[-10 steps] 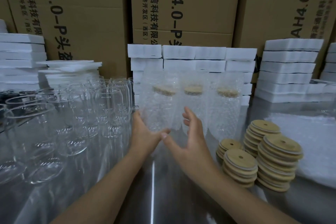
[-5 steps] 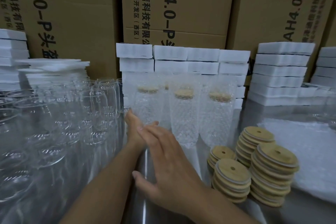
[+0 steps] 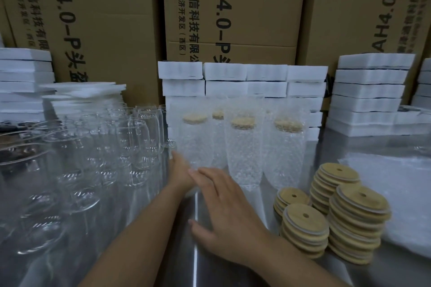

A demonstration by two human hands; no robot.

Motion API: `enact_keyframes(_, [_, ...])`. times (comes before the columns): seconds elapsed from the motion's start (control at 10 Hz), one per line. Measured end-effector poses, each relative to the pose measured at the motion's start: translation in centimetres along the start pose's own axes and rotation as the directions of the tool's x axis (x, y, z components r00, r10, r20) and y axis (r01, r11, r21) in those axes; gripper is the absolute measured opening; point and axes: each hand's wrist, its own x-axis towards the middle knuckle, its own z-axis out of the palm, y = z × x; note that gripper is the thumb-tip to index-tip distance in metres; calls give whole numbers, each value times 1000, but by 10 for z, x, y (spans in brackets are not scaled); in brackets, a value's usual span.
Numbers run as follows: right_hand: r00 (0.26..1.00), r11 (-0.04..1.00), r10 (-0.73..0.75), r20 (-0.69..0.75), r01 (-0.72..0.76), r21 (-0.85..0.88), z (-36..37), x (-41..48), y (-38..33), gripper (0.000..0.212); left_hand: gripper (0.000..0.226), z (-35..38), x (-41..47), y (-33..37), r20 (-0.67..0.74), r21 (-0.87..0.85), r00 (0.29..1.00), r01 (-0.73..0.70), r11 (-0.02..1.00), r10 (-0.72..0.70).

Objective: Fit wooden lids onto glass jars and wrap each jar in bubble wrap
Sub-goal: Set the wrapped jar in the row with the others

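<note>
Vs. 1 s ago, your two hands no more clasp the wrapped jar (image 3: 193, 142): it stands now on the bench (image 3: 345, 144), leftmost in the front row of wrapped ones, w/ its wooden lid on. Your right hand (image 3: 228, 212) has come back toward you and lies flat, fingers spread, holding nothing. Your left hand (image 3: 179, 170) stays at the jar's foot, fingers straight (touching the wrap or not, I cannot tell; your right fingertips cover part of it). Hard to read: the bare jars (image 3: 130, 137) at left melt together, and the rear jar (image 3: 218, 115) shows only its lid. Lid stacks (image 3: 303, 228) sit at right.
</note>
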Motion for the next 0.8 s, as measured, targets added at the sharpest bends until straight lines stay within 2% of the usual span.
enact_keyframes(0.1, [998, 997, 69, 5, -69, 22, 2, 1, 5, 75, 91, -16, -39, 17, 29, 182, 999, -21, 983, 16])
enact_keyframes(0.2, [991, 988, 132, -38, -129, 86, 2, 2, 9, 71, 62, -27, -64, 24, -45, 134, 982, -178, 975, 185])
enact_keyframes(0.3, [985, 981, 160, -71, -151, 119, 2, 0, 11, 68, 26, -44, -73, 39, -294, 363, 839, -346, 865, 458])
enact_keyframes(0.4, [983, 981, 163, -86, -151, 123, 4, -2, 12, 66, 36, -65, -71, 65, -397, 530, 646, -419, 738, 652])
enact_keyframes(0.5, [984, 981, 162, -81, -152, 117, 5, -3, 12, 65, 48, -87, -62, 77, -463, 567, 622, -340, 750, 632])
enact_keyframes(0.6, [983, 981, 164, -87, -153, 121, 4, -4, 11, 64, 61, -103, -53, 64, -480, 525, 741, -187, 830, 470])
enact_keyframes(0.7, [981, 979, 167, -103, -152, 137, 2, -4, 11, 63, 59, -110, -50, 47, -443, 513, 810, -124, 849, 386])
enact_keyframes(0.8, [980, 978, 167, -112, -150, 145, 2, -5, 12, 62, 51, -110, -53, 39, -436, 481, 806, -169, 860, 402])
